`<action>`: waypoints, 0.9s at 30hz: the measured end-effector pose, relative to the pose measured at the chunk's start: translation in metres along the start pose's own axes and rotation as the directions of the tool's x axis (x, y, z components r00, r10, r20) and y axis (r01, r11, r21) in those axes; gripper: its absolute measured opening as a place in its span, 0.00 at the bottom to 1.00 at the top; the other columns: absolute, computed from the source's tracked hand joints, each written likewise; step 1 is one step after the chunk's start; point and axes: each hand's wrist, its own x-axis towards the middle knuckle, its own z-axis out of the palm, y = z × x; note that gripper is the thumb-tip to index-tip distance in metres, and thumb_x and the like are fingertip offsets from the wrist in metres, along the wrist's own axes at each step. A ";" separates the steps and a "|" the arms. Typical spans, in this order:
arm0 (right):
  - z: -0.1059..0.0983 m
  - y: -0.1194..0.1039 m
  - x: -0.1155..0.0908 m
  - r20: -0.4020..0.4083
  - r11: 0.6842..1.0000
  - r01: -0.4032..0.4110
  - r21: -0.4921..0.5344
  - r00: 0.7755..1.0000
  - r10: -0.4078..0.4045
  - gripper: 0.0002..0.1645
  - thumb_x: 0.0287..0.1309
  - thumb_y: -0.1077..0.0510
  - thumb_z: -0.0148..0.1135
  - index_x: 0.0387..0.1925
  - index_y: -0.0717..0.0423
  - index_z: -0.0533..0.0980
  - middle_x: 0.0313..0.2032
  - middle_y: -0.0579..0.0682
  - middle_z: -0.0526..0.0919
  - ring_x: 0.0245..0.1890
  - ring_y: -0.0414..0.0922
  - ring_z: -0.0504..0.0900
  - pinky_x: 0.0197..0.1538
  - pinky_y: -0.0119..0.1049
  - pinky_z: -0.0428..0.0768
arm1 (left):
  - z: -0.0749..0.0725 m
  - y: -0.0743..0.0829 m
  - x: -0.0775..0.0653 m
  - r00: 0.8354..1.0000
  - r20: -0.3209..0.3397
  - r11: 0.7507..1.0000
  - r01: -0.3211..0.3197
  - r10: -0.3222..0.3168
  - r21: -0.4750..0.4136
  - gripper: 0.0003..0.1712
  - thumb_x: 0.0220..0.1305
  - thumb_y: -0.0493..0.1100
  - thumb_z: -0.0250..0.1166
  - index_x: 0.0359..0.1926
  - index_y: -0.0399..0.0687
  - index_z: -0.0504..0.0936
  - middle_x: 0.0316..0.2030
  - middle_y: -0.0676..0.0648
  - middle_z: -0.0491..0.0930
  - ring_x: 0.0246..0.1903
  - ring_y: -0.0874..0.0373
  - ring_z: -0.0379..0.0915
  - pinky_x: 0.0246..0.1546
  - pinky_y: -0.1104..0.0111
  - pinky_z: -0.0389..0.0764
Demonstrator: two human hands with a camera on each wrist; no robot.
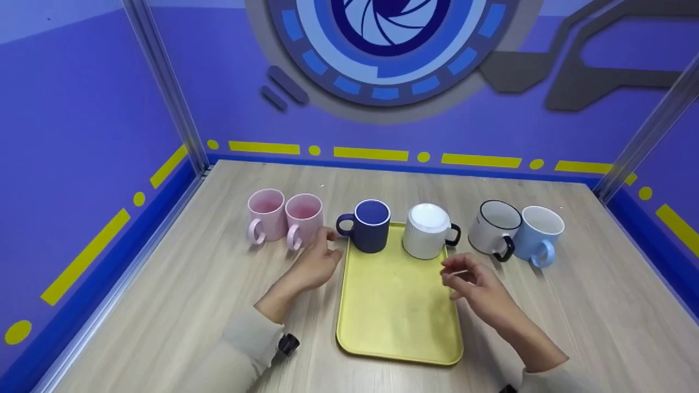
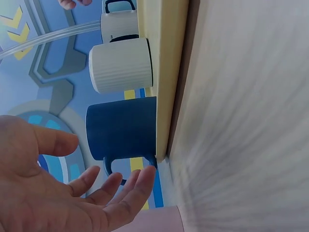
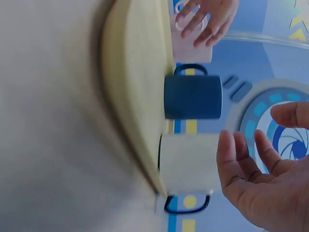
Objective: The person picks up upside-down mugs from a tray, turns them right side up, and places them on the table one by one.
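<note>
A yellow tray [image 1: 401, 305] lies on the table. At its far end a dark blue mug [image 1: 371, 229] stands upright with its handle to the left. Beside it, a white mug [image 1: 428, 234] with a black handle sits upside down, its black rim against the tray. My left hand [image 1: 314, 265] holds nothing; its loosely spread fingers hover by the blue mug's handle, just in front of the nearer pink mug [image 1: 306, 218]. Near the tray's right edge, in front of the white mug, is my right hand [image 1: 483, 292], fingers relaxed and nothing in them.
A second pink mug [image 1: 267, 215] stands to the left of the first. On the right, a white mug with a black rim [image 1: 491, 232] stands close to a light blue mug [image 1: 538, 234]. Purple panels [image 1: 180, 109] enclose the table's back and sides.
</note>
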 end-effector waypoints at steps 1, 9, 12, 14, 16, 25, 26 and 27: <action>0.003 -0.001 0.002 0.015 1.000 0.013 0.011 1.000 -0.014 0.21 0.70 0.63 0.59 0.61 0.65 0.70 0.55 0.63 0.77 0.49 0.45 0.81 0.45 0.35 0.85 | 0.001 0.000 0.001 1.000 -0.006 1.000 0.002 -0.002 0.009 0.21 0.73 0.39 0.54 0.63 0.38 0.66 0.64 0.34 0.71 0.56 0.43 0.80 0.60 0.49 0.77; 0.020 -0.001 0.021 0.130 0.998 0.027 0.052 0.991 -0.034 0.33 0.71 0.59 0.61 0.72 0.64 0.63 0.63 0.68 0.74 0.61 0.57 0.79 0.55 0.41 0.84 | 0.007 0.001 0.012 0.999 -0.025 0.999 0.023 -0.022 0.034 0.31 0.72 0.41 0.52 0.73 0.38 0.59 0.73 0.34 0.63 0.62 0.38 0.73 0.69 0.47 0.70; 0.026 -0.001 0.028 0.160 0.996 0.039 0.078 0.986 -0.051 0.38 0.71 0.58 0.61 0.75 0.67 0.59 0.66 0.70 0.72 0.65 0.60 0.77 0.59 0.45 0.83 | 0.009 0.000 0.017 0.999 -0.038 0.999 0.015 -0.014 0.029 0.33 0.71 0.40 0.52 0.75 0.38 0.58 0.74 0.33 0.60 0.70 0.36 0.66 0.73 0.46 0.65; 0.031 -0.002 0.033 0.181 0.994 0.049 0.094 0.981 -0.065 0.40 0.71 0.59 0.60 0.76 0.69 0.56 0.67 0.72 0.71 0.67 0.63 0.75 0.62 0.47 0.81 | 0.010 -0.001 0.019 0.999 -0.053 1.000 0.004 -0.003 0.022 0.34 0.71 0.38 0.53 0.75 0.36 0.58 0.73 0.32 0.60 0.72 0.36 0.63 0.74 0.46 0.63; 0.036 -0.004 0.038 0.197 0.993 0.050 0.105 0.978 -0.070 0.42 0.71 0.59 0.61 0.77 0.69 0.54 0.69 0.72 0.70 0.68 0.64 0.73 0.64 0.48 0.80 | 0.011 -0.002 0.022 0.998 -0.068 1.000 -0.009 0.010 0.015 0.35 0.70 0.37 0.54 0.75 0.35 0.57 0.73 0.31 0.59 0.74 0.37 0.60 0.76 0.46 0.61; 0.050 -0.009 0.058 0.230 0.995 0.001 0.097 0.973 -0.023 0.48 0.69 0.58 0.62 0.80 0.65 0.49 0.76 0.69 0.60 0.75 0.65 0.64 0.74 0.54 0.70 | 0.018 -0.002 0.038 0.998 -0.061 1.000 -0.003 0.003 -0.001 0.39 0.73 0.37 0.52 0.79 0.34 0.50 0.78 0.32 0.52 0.79 0.39 0.50 0.79 0.49 0.54; 0.051 -0.010 0.060 0.238 0.996 -0.008 0.094 0.971 -0.015 0.49 0.68 0.57 0.63 0.81 0.64 0.48 0.77 0.68 0.59 0.76 0.65 0.63 0.75 0.55 0.68 | 0.019 -0.003 0.040 0.998 -0.063 1.000 0.003 -0.003 -0.001 0.38 0.73 0.37 0.52 0.80 0.35 0.50 0.78 0.31 0.53 0.79 0.39 0.50 0.80 0.49 0.54; 0.052 -0.010 0.062 0.245 0.995 -0.015 0.096 0.969 -0.009 0.50 0.68 0.57 0.63 0.81 0.63 0.48 0.78 0.67 0.58 0.77 0.65 0.62 0.76 0.56 0.66 | 0.019 -0.004 0.041 0.998 -0.065 1.000 0.010 -0.010 0.000 0.38 0.74 0.37 0.52 0.80 0.35 0.50 0.78 0.31 0.54 0.79 0.39 0.50 0.80 0.49 0.54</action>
